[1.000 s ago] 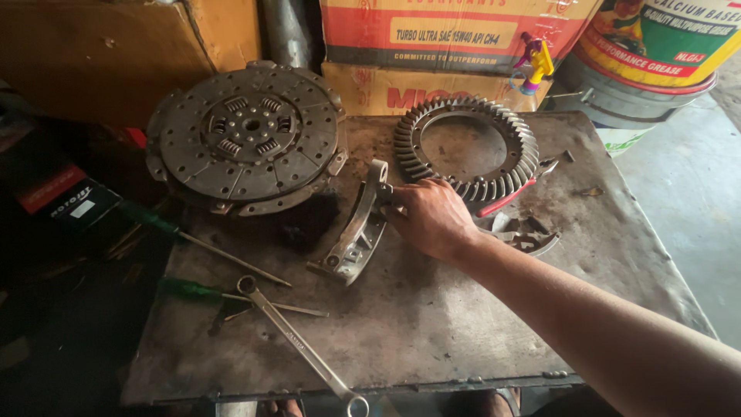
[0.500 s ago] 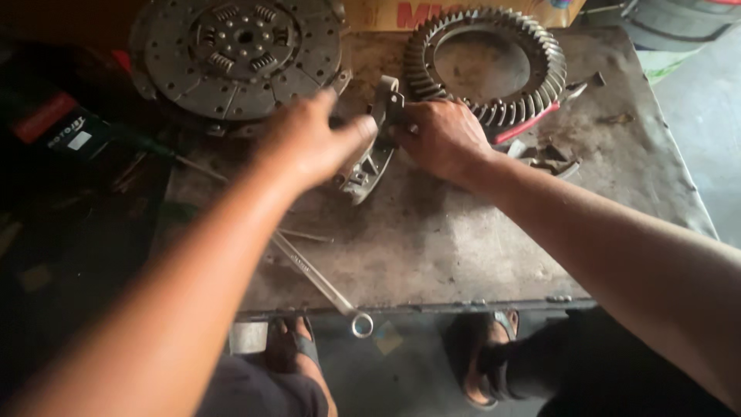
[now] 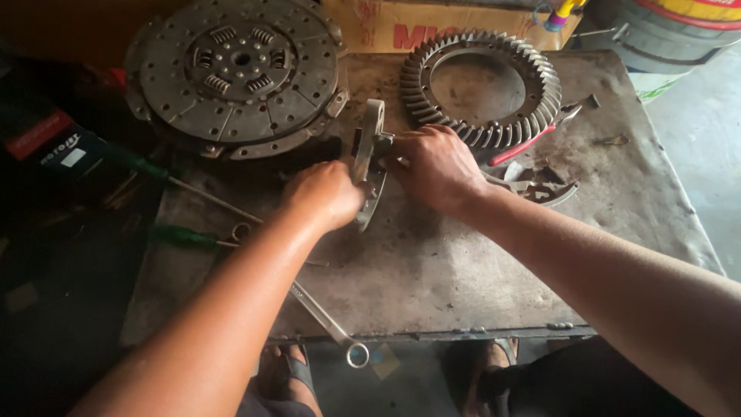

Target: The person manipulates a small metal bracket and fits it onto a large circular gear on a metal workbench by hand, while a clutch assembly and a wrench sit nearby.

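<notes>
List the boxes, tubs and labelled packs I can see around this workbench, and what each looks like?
Cardboard box: behind the ring gear, tan with red print.
Bucket: top right corner, grey, with a red and yellow band.
Small dark pack: left of the table, black with a red-and-white label.

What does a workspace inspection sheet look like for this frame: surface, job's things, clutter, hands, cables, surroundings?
Surface: worn, stained metal table, grimy all over.
Job's things: curved metal part, held on edge between both hands.
Clutter: clutch disc at the far left; ring gear at the far right; ring spanner overhanging the near edge; green-handled screwdriver; red-handled tool beside the gear.
Hands: left hand and right hand both grip the curved part.
Cables: nothing seen.
Surroundings: cardboard box and a pail behind the table; sandalled feet below the edge.
</notes>
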